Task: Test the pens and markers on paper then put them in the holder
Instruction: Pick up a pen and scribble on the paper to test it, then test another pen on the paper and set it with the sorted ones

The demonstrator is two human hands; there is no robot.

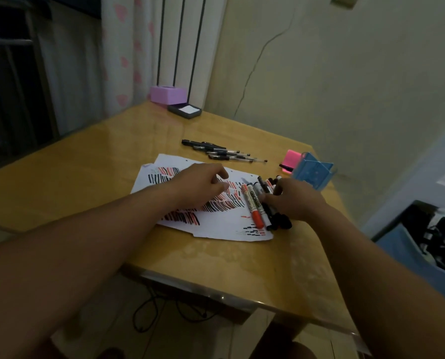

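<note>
Wooden table [86,193]: my left hand [203,186] rests loosely curled on paper [226,225]; right hand [297,202] meets light, stiff, slick markers [255,204], grip unclear; I'd pinch mid-barrel.

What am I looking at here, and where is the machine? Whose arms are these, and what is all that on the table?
There is no machine. A person wears one camera on the head, so this single picture looks down along their own arms. The left hand sits loosely curled, holding nothing, over a white paper sheet covered in red and black test strokes. The right hand has its fingers in a pile of fat white markers with red and black caps; I cannot tell whether they grip one. Beyond the sheet lie slim black pens. To the right, a clear blue plastic holder stands beside a pink block of notes. Everything is on a yellow wooden table.
</note>
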